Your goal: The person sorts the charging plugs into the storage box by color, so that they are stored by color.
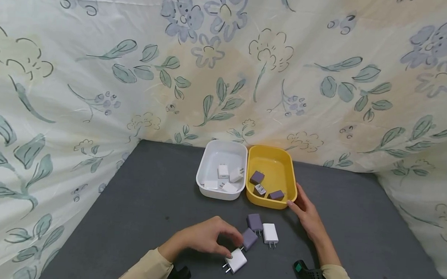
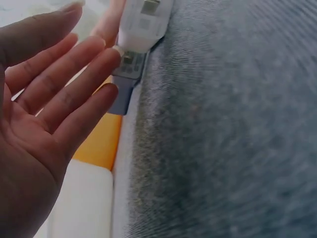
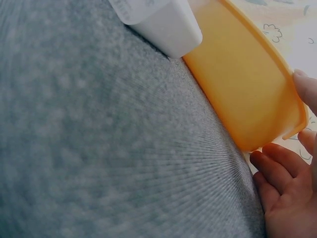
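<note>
My left hand point(image 1: 214, 235) hovers with relaxed fingers and thumb apart over a white plug-in charger point(image 1: 236, 261). In the head view its thumb tip overlaps the charger's edge. A purple charger point(image 1: 249, 239) lies just beyond, beside another purple charger point(image 1: 254, 222) and a second white charger point(image 1: 270, 233). With my right hand point(image 1: 309, 214) I hold the near right corner of a yellow bin point(image 1: 271, 203), thumb at the rim and fingers along the outer wall. Purple chargers point(image 1: 276, 195) lie inside that bin. The left wrist view shows the left palm point(image 2: 34, 144) holding nothing.
A white bin point(image 1: 218, 194) with several white chargers point(image 1: 223, 171) stands against the yellow bin's left side. Both are at the back of the dark grey table point(image 1: 140, 202). Floral cloth point(image 1: 225, 74) hangs behind and at the sides.
</note>
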